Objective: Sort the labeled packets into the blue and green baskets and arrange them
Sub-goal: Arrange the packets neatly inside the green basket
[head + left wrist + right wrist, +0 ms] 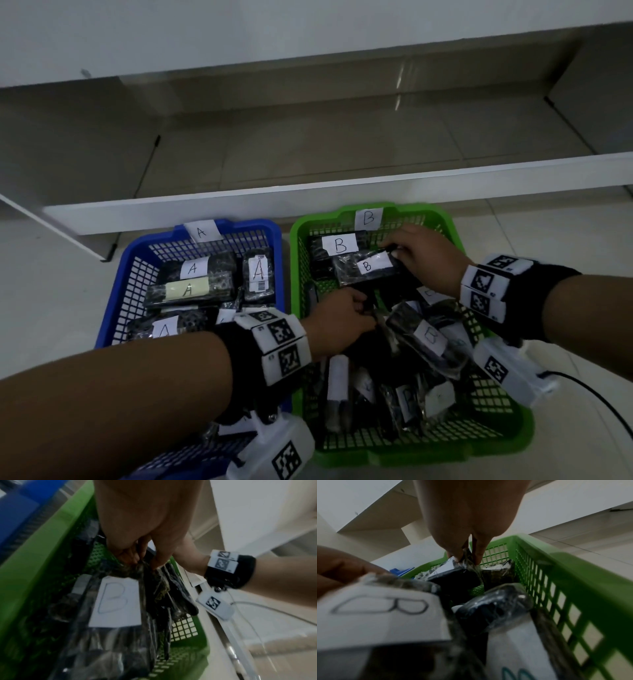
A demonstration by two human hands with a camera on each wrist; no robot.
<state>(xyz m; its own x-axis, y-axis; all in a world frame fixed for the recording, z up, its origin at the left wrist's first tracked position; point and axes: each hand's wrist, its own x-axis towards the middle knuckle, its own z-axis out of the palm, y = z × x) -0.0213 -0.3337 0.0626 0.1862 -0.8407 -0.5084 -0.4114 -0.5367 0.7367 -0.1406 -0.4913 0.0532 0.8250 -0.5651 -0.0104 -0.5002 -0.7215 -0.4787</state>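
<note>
The blue basket (113,308) marked A holds several dark packets with A labels (193,269). To its right, the green basket (513,431) marked B holds several B packets, some flat at the back and some piled loosely in front. My right hand (394,253) pinches the plastic end of a flat B packet (366,267) at the back; the pinch (467,557) shows in the right wrist view. My left hand (366,308) reaches into the basket's middle and pinches crumpled dark wrap (144,563) beside another B packet (116,601). Which packet that wrap belongs to is hidden.
A low white shelf board (308,202) runs just behind both baskets, with a tiled recess beyond it. Pale floor tiles surround the baskets. A black cable (596,397) trails from my right wrist across the floor at the right.
</note>
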